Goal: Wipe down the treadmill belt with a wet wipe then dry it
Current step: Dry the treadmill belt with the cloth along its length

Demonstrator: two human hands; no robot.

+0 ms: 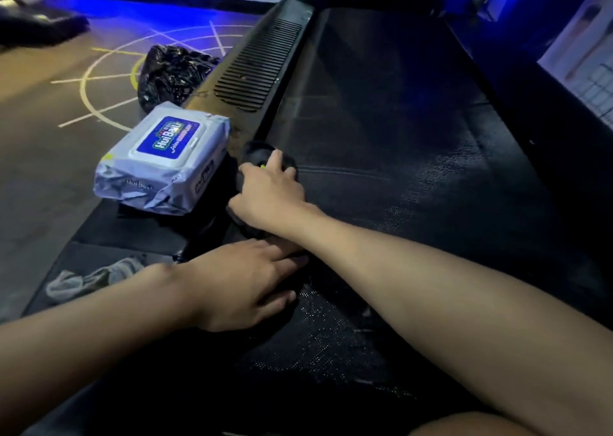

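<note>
Care is called for at the left edge of the treadmill belt (414, 170), where the step in hand appears to be. The right hand (270, 187) is stretched across the body and its grip is closed over a dark bundle (262, 152), with the fingers curled on top. Whether this is a drying cloth cannot be told in the dim light. If it is, it is best spread flat rather than bunched and drawn along the belt in long overlapping passes, so that no damp strip is left beside the side rail (252, 67). The left hand (238, 279) is laid flat on the belt close by, fingers straight and holding nothing; weight can be braced there.

The belt runs from the foreground up the middle of the view. It is black and finely textured, with a faint sheen in patches and pale specks near the hands. A wet wipe pack (162, 160) is set on the rail to the left with its lid closed, and a crumpled grey wipe (83, 281) lies nearer on the same side.
</note>
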